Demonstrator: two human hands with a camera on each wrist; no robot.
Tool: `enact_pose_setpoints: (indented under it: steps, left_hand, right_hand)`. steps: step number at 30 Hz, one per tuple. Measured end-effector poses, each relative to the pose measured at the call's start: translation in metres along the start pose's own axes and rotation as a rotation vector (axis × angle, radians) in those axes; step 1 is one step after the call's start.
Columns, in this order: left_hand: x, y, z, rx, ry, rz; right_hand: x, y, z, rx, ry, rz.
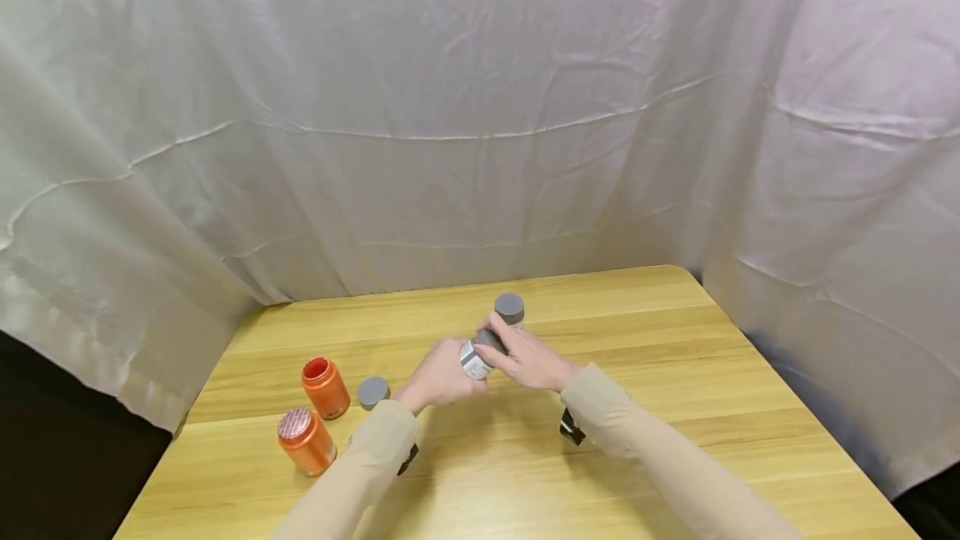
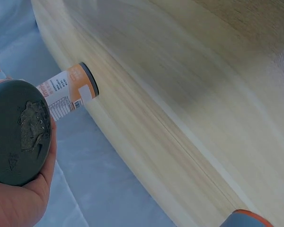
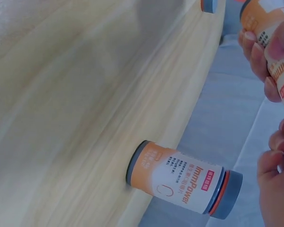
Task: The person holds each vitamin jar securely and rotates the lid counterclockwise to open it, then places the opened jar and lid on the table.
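Observation:
Above the middle of the table, my left hand (image 1: 441,373) grips a supplement bottle (image 1: 474,362) with a white and orange label, tilted. My right hand (image 1: 531,357) holds its grey lid (image 1: 491,342) between thumb and fingers. In the left wrist view the bottle's dark round base (image 2: 19,137) faces the camera, fingers wrapped about it. The right wrist view has the fingers of both hands along the bottle (image 3: 280,71), its far end cut off by the frame. Just behind the hands stands a second labelled bottle (image 3: 180,177), upright and lidded.
Left on the wooden table (image 1: 720,407) stand two orange jars: one open-topped (image 1: 325,388), one with a patterned seal (image 1: 306,442) over its mouth. A grey lid (image 1: 373,392) shows beside my left wrist, partly hidden by the sleeve. Grey curtains (image 1: 450,190) hang behind the table.

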State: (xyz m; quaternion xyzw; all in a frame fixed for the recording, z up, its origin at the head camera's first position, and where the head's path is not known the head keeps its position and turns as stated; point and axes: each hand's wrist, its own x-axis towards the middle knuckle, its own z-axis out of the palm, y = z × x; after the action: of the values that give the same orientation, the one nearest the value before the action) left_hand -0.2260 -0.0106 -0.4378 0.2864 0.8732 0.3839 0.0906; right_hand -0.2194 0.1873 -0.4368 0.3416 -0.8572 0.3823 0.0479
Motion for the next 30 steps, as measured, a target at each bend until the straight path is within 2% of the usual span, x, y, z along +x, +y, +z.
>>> enact_pose_setpoints:
  steps: [6, 17, 30]
  left_hand:
    - [0.0003, -0.0045, -0.0008, 0.01, 0.001, 0.009]
    - [-0.0003, -0.0077, -0.0018, 0.015, 0.01, 0.016]
    - [-0.0013, -0.0101, -0.0004, -0.037, -0.008, 0.011]
  right_hand:
    - [-0.0002, -0.0014, -0.0031, 0.024, -0.051, 0.034]
    - [-0.0033, -0.0035, -0.008, 0.113, -0.098, 0.032]
    - [-0.0072, -0.0059, -0.0103, 0.227, -0.048, -0.004]
